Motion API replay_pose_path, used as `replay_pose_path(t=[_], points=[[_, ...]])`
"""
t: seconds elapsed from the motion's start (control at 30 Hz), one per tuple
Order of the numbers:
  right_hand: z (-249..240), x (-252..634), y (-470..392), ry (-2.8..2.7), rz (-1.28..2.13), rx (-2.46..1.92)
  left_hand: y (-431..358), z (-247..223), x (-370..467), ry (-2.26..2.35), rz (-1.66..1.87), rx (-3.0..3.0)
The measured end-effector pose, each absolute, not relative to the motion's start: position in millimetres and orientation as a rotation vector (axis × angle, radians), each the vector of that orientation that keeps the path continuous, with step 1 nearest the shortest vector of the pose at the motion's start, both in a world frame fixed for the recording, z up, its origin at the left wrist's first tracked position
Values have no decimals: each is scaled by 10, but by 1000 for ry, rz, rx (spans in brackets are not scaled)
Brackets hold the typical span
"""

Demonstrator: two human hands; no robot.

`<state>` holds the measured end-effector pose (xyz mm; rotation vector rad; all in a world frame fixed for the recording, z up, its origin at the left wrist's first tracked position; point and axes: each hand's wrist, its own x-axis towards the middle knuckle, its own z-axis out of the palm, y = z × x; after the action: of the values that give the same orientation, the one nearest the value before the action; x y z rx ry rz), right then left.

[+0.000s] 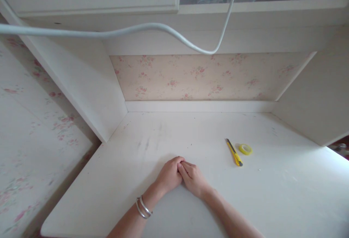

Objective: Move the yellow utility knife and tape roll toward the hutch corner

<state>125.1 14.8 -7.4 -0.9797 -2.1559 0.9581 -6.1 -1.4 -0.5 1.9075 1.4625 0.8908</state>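
Both hands, left hand [169, 175] and right hand [193, 177], rest on the desk [136, 179], closed and touching at the knuckles, holding nothing. A yellow knife [234, 152] lies near the right hand, with a tape roll [245, 149] just beside it.

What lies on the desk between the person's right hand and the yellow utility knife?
Nothing: in the head view, the white desk is bare between the right hand and the yellow utility knife; the yellow tape roll lies beyond the knife.

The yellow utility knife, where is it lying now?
In the head view, the yellow utility knife lies on the white desk, right of the right hand, just left of the yellow tape roll.
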Motion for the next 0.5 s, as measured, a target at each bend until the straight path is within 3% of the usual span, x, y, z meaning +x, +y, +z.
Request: replay_pose_path(t=[0.5], points=[[-78, 1257, 142, -2146, 955, -1007, -26, 34, -54, 1478, 887, 1897]])
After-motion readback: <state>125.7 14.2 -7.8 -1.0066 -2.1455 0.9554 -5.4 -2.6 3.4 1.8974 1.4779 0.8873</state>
